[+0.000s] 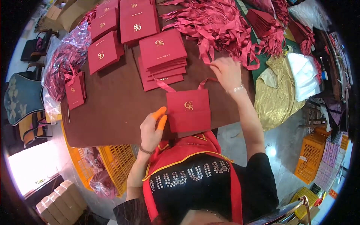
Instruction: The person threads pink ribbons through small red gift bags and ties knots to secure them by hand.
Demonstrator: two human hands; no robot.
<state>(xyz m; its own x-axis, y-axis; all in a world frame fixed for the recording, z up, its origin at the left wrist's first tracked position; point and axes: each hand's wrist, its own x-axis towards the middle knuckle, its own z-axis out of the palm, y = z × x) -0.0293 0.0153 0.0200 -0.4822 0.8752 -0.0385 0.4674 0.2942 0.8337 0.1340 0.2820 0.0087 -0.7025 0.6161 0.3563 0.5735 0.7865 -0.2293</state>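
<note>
A red paper gift bag (188, 122) with a gold emblem lies flat at the table's near edge, its upper part folded over and ribbon ends (165, 86) sticking out at its top corners. My left hand (150, 131) is beside the bag's left edge, orange covers on two fingertips; these fingers are apart and hold nothing I can see. Farther up and to the right, my right hand (227, 73) reaches to the near edge of a heap of red ribbons (213, 26). Its fingertips are pinched on a ribbon (205, 56) there.
Stacks of red bags (163, 50) stand behind the bag, with more stacks (103, 54) at the far left. Ribboned bags (76, 92) sit by a plastic-wrapped bundle (69, 52). Gold sheeting (277, 97) hangs at the right. Orange crates (116, 165) stand below the table's left side.
</note>
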